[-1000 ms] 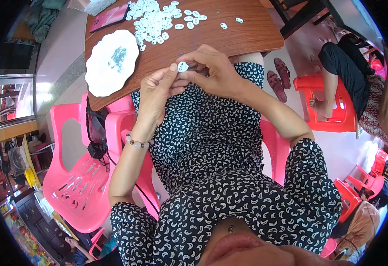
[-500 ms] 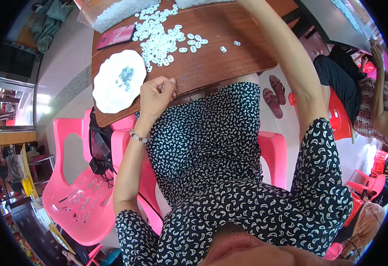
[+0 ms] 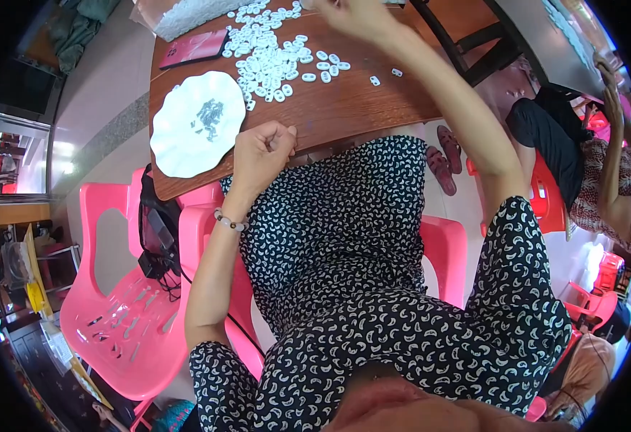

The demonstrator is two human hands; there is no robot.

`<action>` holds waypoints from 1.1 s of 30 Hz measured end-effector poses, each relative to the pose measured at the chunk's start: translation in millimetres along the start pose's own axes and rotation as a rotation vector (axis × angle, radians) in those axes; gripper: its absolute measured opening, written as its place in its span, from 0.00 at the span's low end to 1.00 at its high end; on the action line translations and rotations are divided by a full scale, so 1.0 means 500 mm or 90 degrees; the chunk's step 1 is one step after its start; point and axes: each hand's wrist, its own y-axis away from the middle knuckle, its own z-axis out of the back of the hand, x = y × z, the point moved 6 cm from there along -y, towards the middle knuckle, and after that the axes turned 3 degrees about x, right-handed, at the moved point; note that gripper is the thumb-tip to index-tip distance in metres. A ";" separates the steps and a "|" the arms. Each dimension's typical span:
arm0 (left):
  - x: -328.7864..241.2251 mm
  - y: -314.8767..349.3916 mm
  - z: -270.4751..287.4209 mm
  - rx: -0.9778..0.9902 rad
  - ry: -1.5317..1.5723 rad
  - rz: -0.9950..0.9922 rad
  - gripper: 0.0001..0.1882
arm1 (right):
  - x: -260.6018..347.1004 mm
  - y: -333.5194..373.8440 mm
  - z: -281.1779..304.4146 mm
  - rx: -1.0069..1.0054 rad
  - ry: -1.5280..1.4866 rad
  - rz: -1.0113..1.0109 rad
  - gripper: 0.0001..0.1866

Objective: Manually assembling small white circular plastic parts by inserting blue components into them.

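My left hand [image 3: 261,155] rests at the near edge of the brown table, its fingers curled in with the thumb against them. What it holds, if anything, is hidden. Left of it lies a white scalloped plate [image 3: 175,137] bearing a small heap of dark slivers [image 3: 208,119]. Small white oval pieces [image 3: 269,63], each with two dark marks, are heaped beyond the plate, and several lie loose to the right. Over the far side of the table reaches my right hand [image 3: 355,16], next to the heap. Its fingers are blurred and partly cut off by the top edge.
A pink flat box [image 3: 194,49] lies left of the heap, with a clear bag of white pieces [image 3: 193,18] behind it. Pink chairs [image 3: 114,317] stand at my left. Another person sits on a red stool [image 3: 546,191] at the right, beside a second table.
My right hand has come into view at the top, swinging left toward the white pieces. The left hand keeps its curled shape and place at the table edge. The whole view has shifted slightly.
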 end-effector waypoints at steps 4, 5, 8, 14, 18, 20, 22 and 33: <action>-0.005 -0.005 -0.007 0.009 0.008 0.004 0.14 | 0.011 0.105 -0.105 0.091 0.094 0.167 0.08; -0.002 -0.006 -0.007 0.011 0.006 0.001 0.14 | 0.006 0.116 -0.127 0.128 0.048 0.114 0.07; -0.001 -0.006 -0.009 0.015 0.004 -0.003 0.14 | 0.027 0.132 -0.156 0.142 0.045 0.159 0.07; -0.001 -0.003 -0.010 0.019 0.001 -0.006 0.13 | 0.081 0.149 -0.202 0.198 0.041 0.177 0.09; -0.003 -0.003 -0.010 0.021 -0.005 -0.011 0.13 | 0.087 0.156 -0.215 0.160 0.105 0.205 0.10; -0.002 -0.004 -0.011 0.023 -0.010 -0.013 0.13 | 0.087 0.155 -0.218 0.158 0.112 0.197 0.10; -0.006 -0.003 -0.011 0.021 -0.004 -0.012 0.13 | 0.084 0.157 -0.218 0.167 0.122 0.182 0.09; -0.004 -0.005 -0.009 0.043 -0.049 0.009 0.13 | 0.080 0.162 -0.171 0.020 0.021 0.174 0.05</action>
